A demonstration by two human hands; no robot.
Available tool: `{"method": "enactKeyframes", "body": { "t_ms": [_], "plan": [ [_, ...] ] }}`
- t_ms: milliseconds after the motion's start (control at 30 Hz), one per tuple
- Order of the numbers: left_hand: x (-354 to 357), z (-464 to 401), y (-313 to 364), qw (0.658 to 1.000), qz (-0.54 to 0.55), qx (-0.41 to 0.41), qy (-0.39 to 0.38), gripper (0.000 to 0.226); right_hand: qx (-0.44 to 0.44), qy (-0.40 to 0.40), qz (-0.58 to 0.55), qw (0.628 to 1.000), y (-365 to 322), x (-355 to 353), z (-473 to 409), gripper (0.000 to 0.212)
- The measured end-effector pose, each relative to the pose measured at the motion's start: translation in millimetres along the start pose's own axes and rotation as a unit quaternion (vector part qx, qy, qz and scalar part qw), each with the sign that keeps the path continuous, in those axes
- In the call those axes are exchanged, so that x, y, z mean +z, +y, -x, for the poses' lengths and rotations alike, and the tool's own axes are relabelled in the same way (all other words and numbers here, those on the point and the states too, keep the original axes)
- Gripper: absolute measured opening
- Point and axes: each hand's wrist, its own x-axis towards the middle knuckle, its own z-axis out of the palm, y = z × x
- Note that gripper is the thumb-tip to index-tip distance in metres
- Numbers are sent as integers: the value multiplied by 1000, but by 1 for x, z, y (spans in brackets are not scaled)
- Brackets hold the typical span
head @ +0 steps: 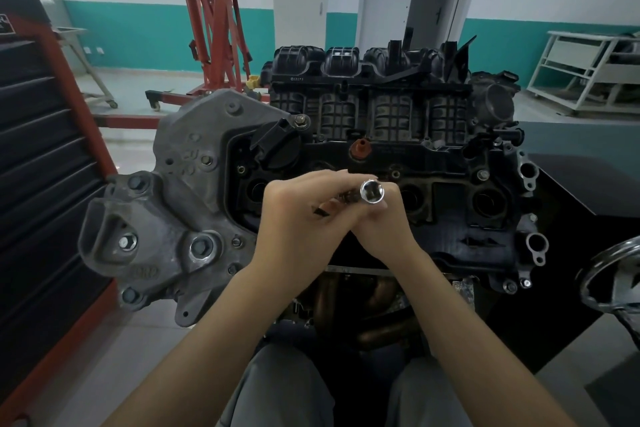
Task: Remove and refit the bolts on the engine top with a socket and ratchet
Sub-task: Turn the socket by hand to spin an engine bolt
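Your left hand (294, 211) and right hand (375, 218) together grip the socket tool (371, 191) above the engine's valve cover (450, 218).

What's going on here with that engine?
A person sits in front of an engine and holds a ratchet with a chrome socket above its black top cover. Both hands, the left hand and the right hand, grip the tool together. The socket's open end points up toward the camera and sits on no bolt.
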Motion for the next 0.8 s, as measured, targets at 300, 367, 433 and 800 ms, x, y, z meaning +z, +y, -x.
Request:
{"method": "enactKeyframes", "body": {
  "t_ms": [300, 367, 433, 800],
  "plan": [
    [-4, -1, 1, 996, 53, -41, -52, 28, 5, -5, -3, 1000, 7, 0, 2, 30],
    [-3, -1, 0, 1000, 5, -14, -7, 26, 7, -6, -10, 1000, 5, 0, 2, 28],
    [-1, 0, 0, 1000, -19, 17, 11, 24, 6, -7, -14, 1000, 3, 0, 1, 22],
    [-3, 0, 1, 1000, -22, -3, -11, 25, 3, 0, -26, 1000, -2, 2, 1, 30]
  ]
}}
